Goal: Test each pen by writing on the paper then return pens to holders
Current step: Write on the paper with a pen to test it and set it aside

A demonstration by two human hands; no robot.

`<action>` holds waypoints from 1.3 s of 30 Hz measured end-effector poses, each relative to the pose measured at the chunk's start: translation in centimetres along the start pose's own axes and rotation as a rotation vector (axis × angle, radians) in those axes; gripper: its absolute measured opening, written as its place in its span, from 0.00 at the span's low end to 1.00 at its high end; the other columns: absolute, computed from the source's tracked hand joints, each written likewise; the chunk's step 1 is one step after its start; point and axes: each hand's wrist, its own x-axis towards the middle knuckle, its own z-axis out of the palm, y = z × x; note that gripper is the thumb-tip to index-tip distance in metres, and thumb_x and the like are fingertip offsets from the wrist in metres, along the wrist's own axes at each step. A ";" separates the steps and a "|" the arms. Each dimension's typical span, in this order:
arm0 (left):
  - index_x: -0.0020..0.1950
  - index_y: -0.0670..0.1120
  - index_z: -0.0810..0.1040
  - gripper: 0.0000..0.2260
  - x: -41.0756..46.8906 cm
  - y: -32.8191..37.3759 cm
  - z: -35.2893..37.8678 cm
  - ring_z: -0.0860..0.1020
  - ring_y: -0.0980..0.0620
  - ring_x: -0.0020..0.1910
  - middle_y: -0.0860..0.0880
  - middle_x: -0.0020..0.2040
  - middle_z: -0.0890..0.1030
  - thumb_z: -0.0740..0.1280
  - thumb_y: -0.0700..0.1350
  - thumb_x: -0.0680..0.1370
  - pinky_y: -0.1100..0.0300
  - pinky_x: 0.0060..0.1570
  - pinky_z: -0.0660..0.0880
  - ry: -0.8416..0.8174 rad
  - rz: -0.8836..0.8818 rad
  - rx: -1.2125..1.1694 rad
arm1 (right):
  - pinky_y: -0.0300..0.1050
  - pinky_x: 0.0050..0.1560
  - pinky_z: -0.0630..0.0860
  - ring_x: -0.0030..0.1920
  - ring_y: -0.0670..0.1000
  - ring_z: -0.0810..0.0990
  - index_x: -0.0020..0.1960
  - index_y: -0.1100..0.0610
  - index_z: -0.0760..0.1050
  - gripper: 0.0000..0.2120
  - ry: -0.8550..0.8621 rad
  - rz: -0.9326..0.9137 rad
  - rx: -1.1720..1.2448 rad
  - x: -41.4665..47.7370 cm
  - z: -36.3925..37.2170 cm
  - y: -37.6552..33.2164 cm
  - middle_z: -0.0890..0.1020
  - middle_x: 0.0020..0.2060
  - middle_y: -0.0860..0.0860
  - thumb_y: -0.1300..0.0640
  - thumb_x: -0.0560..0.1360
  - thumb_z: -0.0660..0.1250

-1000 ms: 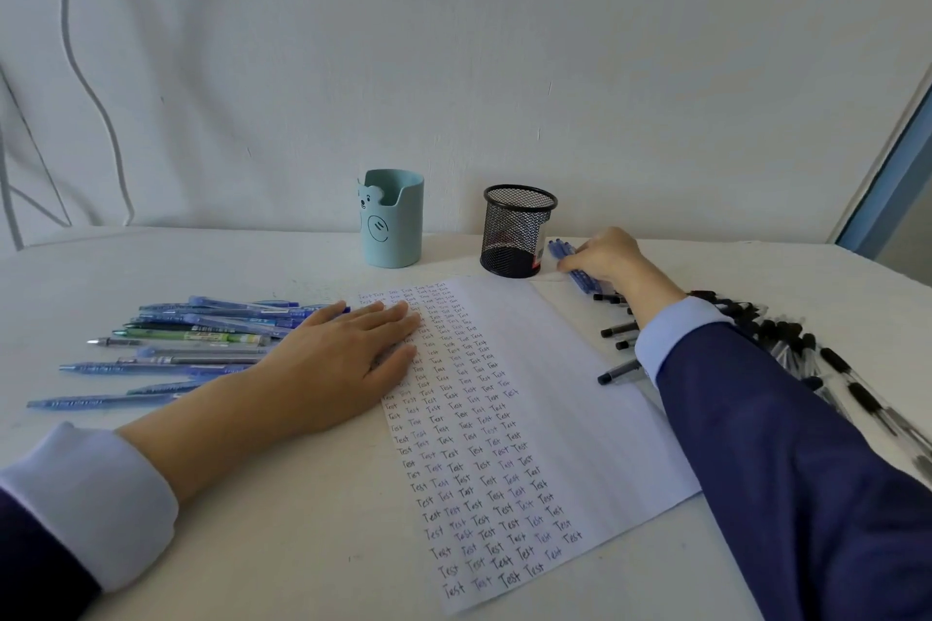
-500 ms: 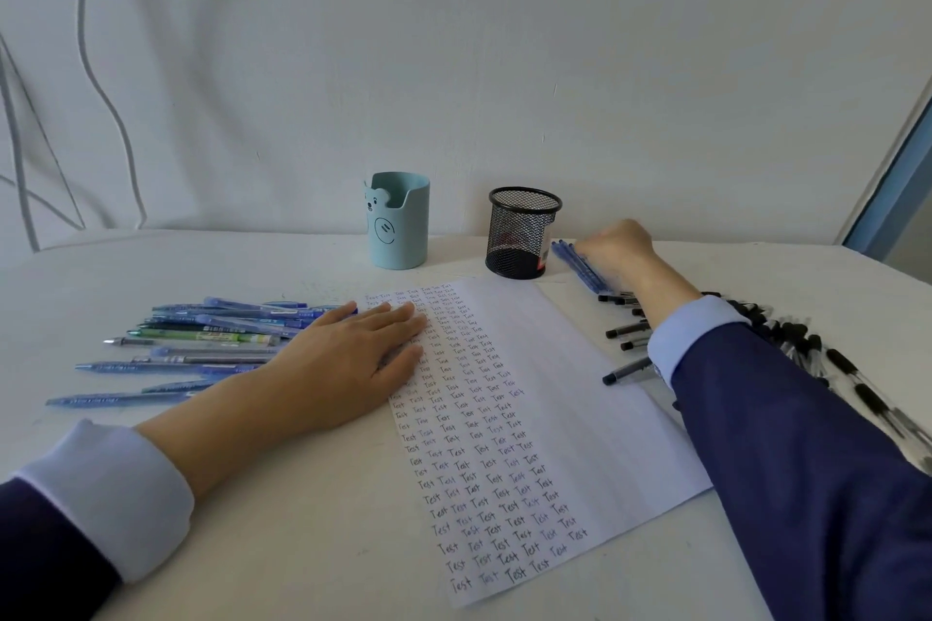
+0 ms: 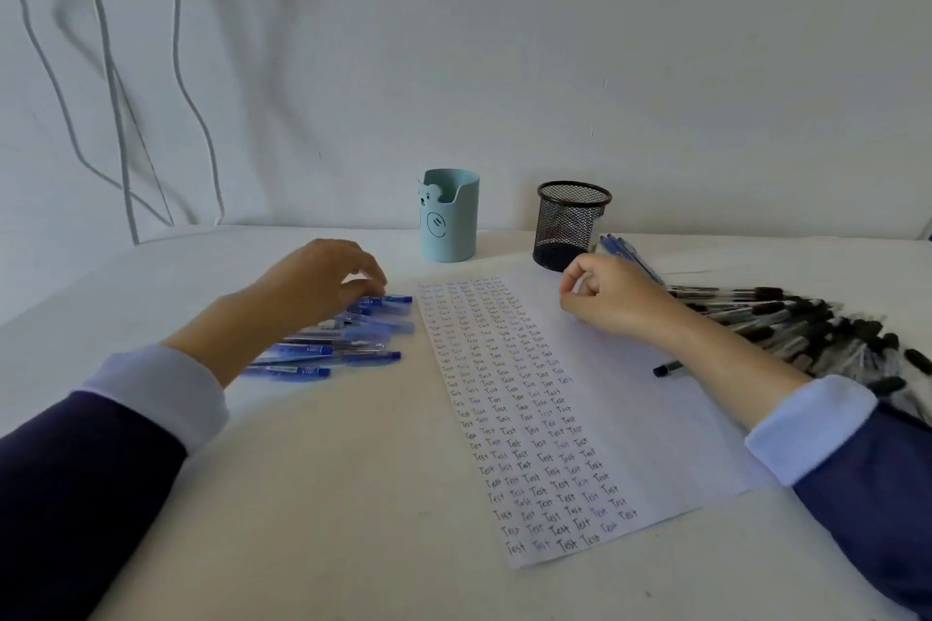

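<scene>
L hand (image 3: 312, 287) mid-left, fingers bent onto blue pens (image 3: 323, 350), prob grabbing one to test; grip unclear. R hand (image 3: 613, 300) fisted, looks empty, rests on paper (image 3: 630, 419) centre-right, pinning sheet.

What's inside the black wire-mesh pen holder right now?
No pens rise above the rim of the black wire-mesh pen holder. Through the mesh only a faint reddish patch shows low down; what it is can't be told. The dark base band hides the floor.
</scene>
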 end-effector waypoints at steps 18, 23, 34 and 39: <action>0.48 0.55 0.79 0.03 -0.8 3.9 1.0 0.72 0.58 0.58 0.56 0.67 0.71 0.70 0.50 0.76 0.59 0.65 0.68 0.057 0.291 -0.123 | 0.44 0.41 0.74 0.32 0.47 0.76 0.43 0.49 0.74 0.04 0.007 -0.010 -0.033 0.1 -0.5 1.4 0.82 0.35 0.49 0.56 0.74 0.68; 0.66 0.54 0.71 0.20 -2.4 9.9 4.0 0.68 0.63 0.62 0.61 0.77 0.54 0.60 0.59 0.77 0.66 0.65 0.60 0.023 0.465 -0.159 | 0.43 0.40 0.72 0.38 0.46 0.78 0.46 0.46 0.74 0.02 -0.023 -0.048 -0.101 -0.1 -0.4 1.2 0.82 0.40 0.48 0.51 0.77 0.67; 0.63 0.55 0.74 0.19 -2.3 6.9 4.1 0.77 0.63 0.46 0.60 0.69 0.70 0.55 0.62 0.79 0.57 0.54 0.74 0.101 0.164 -0.214 | 0.39 0.46 0.73 0.46 0.42 0.77 0.66 0.44 0.75 0.27 -0.286 -0.208 -0.262 -2.1 -1.3 -2.1 0.78 0.50 0.40 0.37 0.69 0.72; 0.75 0.60 0.62 0.32 -2.6 7.6 4.0 0.63 0.57 0.73 0.61 0.77 0.57 0.43 0.71 0.75 0.57 0.72 0.56 -0.068 0.279 0.063 | 0.39 0.49 0.74 0.47 0.38 0.76 0.54 0.38 0.80 0.09 -0.336 -0.218 -0.178 -2.5 -2.3 -0.9 0.77 0.52 0.38 0.47 0.78 0.63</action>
